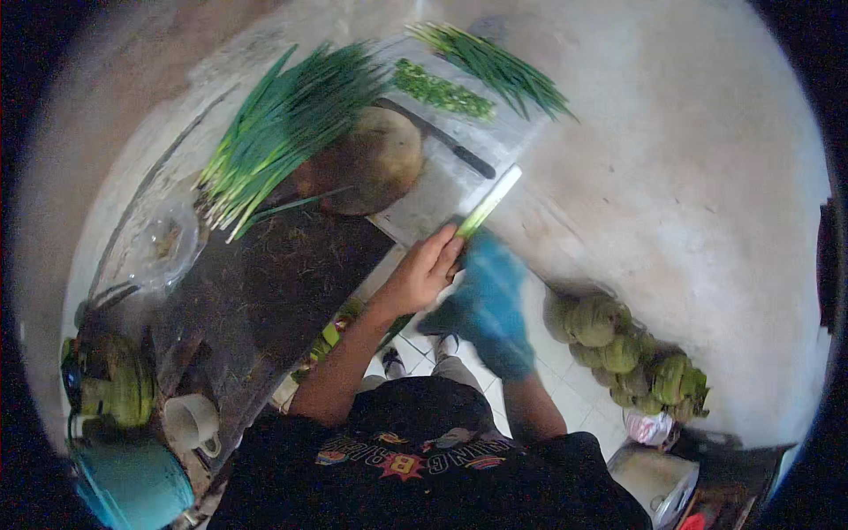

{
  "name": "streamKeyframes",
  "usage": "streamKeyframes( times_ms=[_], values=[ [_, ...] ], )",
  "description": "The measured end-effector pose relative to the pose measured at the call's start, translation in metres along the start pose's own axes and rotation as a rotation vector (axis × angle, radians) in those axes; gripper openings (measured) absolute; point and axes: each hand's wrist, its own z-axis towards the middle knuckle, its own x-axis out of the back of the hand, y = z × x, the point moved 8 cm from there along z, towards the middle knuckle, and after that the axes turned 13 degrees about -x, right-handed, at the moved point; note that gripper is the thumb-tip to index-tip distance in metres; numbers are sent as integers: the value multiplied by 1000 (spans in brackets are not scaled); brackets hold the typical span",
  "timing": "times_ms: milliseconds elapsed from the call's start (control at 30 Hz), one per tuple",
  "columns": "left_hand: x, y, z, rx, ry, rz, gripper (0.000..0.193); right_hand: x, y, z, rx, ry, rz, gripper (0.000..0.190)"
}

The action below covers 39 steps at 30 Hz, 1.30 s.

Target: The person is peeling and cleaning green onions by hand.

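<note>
My left hand (427, 268) is closed around a leek-like stalk (490, 202), its white end pointing up and away; dark green leaves show below the hand. A blurred blue cloth or bag (497, 305) covers my right hand, so its fingers are hidden; it is close beside my left hand. Ahead lies a knife with a black handle (474, 161) on a pale surface. Beyond it are chopped greens (444, 91) and a small bunch of green onions (497, 66). A large bunch of green onions (291, 132) partly overlaps a round wooden chopping block (377, 159).
A dark tabletop (265, 285) extends at left, with a clear plastic bag (169, 242), a white mug (191, 421) and a teal container (136, 483) near its outer side. Several round green fruits (616, 351), perhaps coconuts, are piled on the right by a metal box (652, 474).
</note>
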Motion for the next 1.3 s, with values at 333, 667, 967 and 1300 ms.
streamKeyframes(
  times_ms=[333,667,967,1300],
  values=[
    [-24,1,-41,-342,105,666,42,-30,3,-5,-154,152,120,22],
    [-23,-22,-71,-32,-126,649,18,-53,63,4,-455,-15,414,13],
    [-18,2,-48,-132,80,680,20,-30,56,-62,-457,-212,305,32],
    [-75,-15,-53,-136,-59,1103,33,-74,101,-31,-742,-160,723,12]
  ],
)
